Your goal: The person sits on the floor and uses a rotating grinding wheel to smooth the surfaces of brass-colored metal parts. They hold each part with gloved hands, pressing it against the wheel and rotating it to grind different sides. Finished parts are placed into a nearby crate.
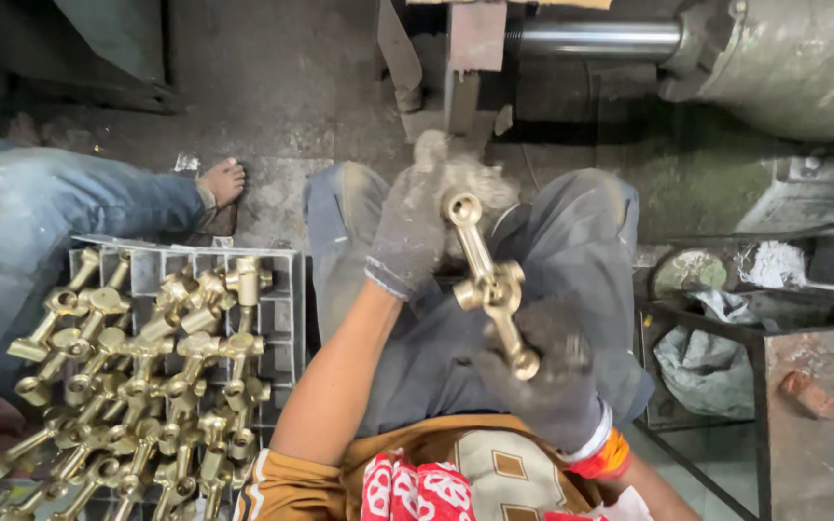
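Both gloved hands on one brass fitting, held over the lap.

Left hand (pixel 407 227), grey work glove, fingers closed round the upper end of the brass fitting (pixel 490 283), just by its ring-shaped top; right hand (pixel 542 371), darker glove w/ orange-white cuff, clamped on the lower end. Fitting is a long stem w/ a cross-shaped valve body at mid-length, tilted, top leaning left, in the air above the person's grey-trousered knees. Left of the legs: grey plastic crate (pixel 277 289) on the floor, piled w/ more brass fittings (pixel 147 376) of the same kind, near but not touching the hands. Beyond crate: another person's jeans leg & bare foot (pixel 221 180). Ahead: steel machine shaft (pixel 596 39). Right: metal frame rack (pixel 726 333) w/ rags.
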